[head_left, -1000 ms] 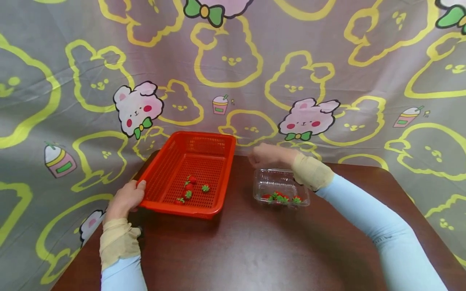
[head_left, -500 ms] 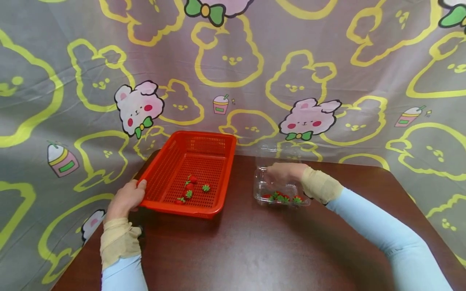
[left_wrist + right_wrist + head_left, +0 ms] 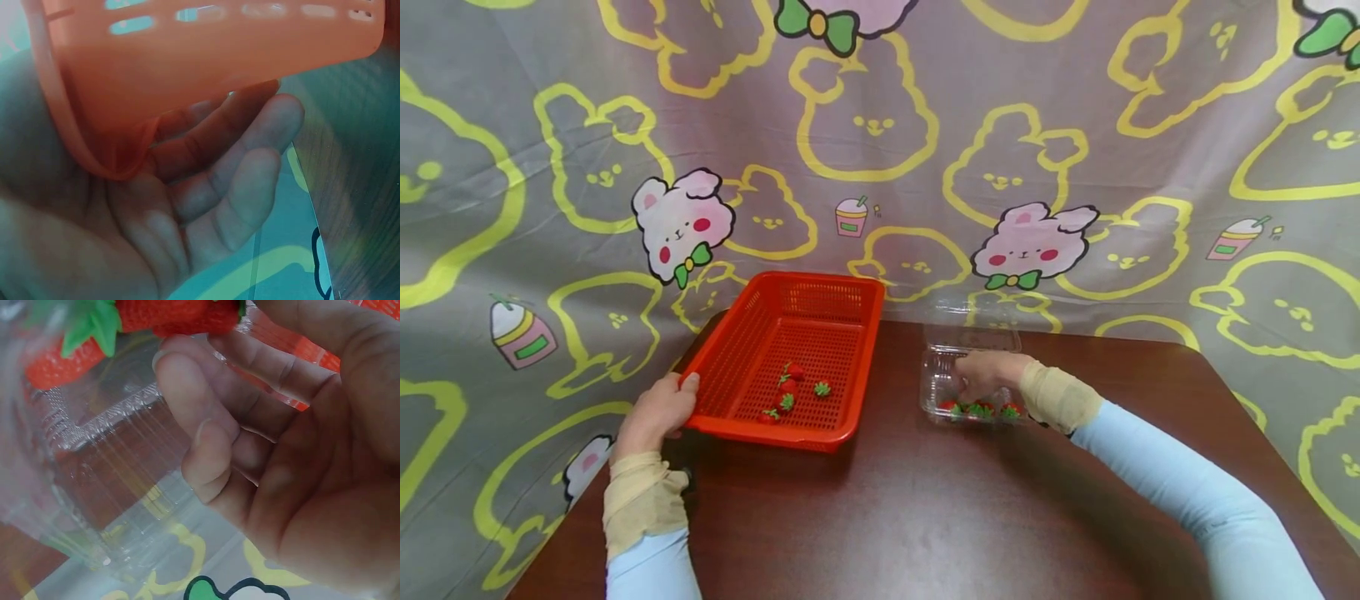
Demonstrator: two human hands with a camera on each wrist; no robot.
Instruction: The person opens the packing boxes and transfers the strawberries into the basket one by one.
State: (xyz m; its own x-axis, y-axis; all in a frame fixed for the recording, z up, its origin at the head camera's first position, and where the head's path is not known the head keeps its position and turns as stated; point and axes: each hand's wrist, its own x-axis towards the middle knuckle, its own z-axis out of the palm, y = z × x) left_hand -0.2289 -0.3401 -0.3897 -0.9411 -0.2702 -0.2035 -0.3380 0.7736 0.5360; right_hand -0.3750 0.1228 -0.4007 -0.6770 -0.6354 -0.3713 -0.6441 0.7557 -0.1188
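Observation:
My left hand (image 3: 658, 410) grips the near left corner of a red plastic basket (image 3: 831, 333), thumb over the rim. In the left wrist view its fingers (image 3: 231, 194) curl beneath the rim. Several strawberries (image 3: 787, 402) with green leaves lie on the basket's perforated floor. Inside a clear plastic box (image 3: 931, 383) is my right hand (image 3: 992, 373), palm side turned away from the head camera. The right wrist view shows it pinching a strawberry (image 3: 203, 317) at the fingertips, partly cut off by the frame. Other strawberries (image 3: 981, 409) lie along the box's near side.
The box's clear lid (image 3: 973, 321) stands raised behind it. Both containers are on a dark brown table (image 3: 910, 517). A grey curtain (image 3: 917, 200) with cartoon bunnies hangs close behind the table and along its left side.
My right hand has moved from above the box's far left edge down into the box, toward its near side. My left hand and the basket have stayed in place.

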